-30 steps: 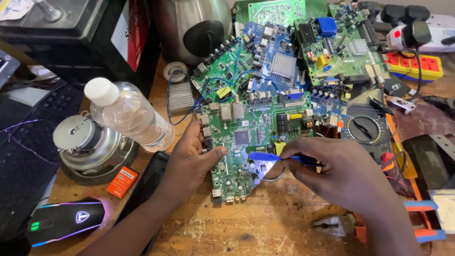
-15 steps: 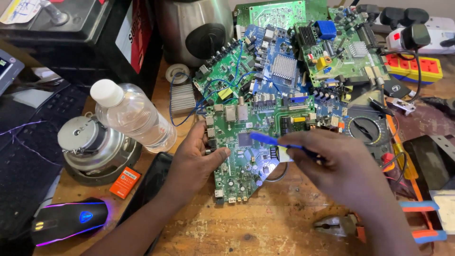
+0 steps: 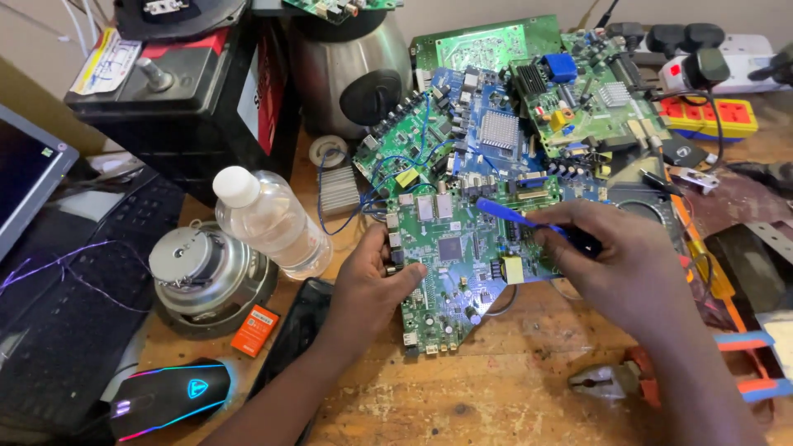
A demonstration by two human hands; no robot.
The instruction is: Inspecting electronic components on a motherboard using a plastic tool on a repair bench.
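A green circuit board [image 3: 450, 272] lies on the wooden bench in front of me. My left hand [image 3: 370, 285] grips its left edge, thumb on the board's face. My right hand [image 3: 615, 256] is closed around a thin blue-tipped tool [image 3: 505, 214], whose tip points left over the upper middle of the board. Several other green and blue circuit boards [image 3: 504, 124] are piled behind it.
A clear plastic bottle [image 3: 268, 221] lies to the left beside a round speaker driver [image 3: 206, 277]. A lit computer mouse [image 3: 169, 396], a keyboard [image 3: 74, 289] and a black phone [image 3: 293, 330] are at the lower left. Pliers [image 3: 611, 380] lie at the lower right; a power strip [image 3: 710, 116] sits at the back.
My right hand has lifted the blue tool up and to the left, from the board's lower middle to its upper part. My left hand stays on the board's left edge.
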